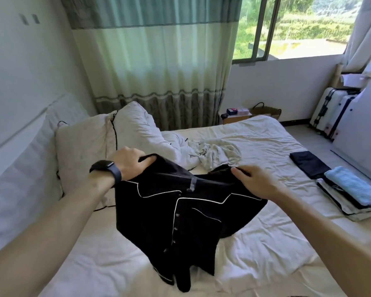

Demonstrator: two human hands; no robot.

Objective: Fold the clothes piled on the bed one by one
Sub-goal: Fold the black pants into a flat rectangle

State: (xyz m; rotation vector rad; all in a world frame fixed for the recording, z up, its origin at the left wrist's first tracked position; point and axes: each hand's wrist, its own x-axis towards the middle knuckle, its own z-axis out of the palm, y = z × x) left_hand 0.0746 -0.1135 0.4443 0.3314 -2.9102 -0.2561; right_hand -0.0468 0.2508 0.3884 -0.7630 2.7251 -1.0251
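Black shirt (180, 211) held over mid-bed (266, 243), my left hand (129, 161) and right hand (255, 181) pinching its shoulders; folded stack (351, 196) at bed's right edge done, crumpled pale garment (216, 155) at bed's far side left.

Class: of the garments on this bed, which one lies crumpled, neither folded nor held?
The pale garment, loosely bunched. The left hand and right hand hold the black piped shirt; the blue towel and black piece are folded.
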